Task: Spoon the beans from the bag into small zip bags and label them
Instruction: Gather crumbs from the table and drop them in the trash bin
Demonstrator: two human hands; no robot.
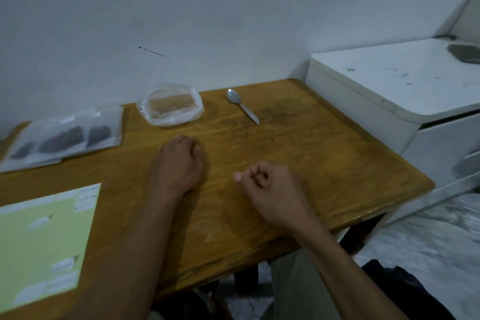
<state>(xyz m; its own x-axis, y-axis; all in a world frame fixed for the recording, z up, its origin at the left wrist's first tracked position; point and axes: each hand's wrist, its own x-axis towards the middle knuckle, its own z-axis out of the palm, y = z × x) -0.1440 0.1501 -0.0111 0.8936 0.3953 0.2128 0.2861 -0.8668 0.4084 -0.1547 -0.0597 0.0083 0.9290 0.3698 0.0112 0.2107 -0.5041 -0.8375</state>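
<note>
wooden table [298, 153] | white cabinet [389, 91] to its right | white wall [207, 8] behind

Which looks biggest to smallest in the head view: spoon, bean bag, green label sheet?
1. Green label sheet, though it lies nearest the camera, which inflates it.
2. Bean bag.
3. Spoon.

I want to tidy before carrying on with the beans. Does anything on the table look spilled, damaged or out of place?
Nothing stands out. The bag of beans sits upright with no beans spilled around it, the spoon lies flat beside it, and the small zip bags lie in a row at the table's left edge.
</note>
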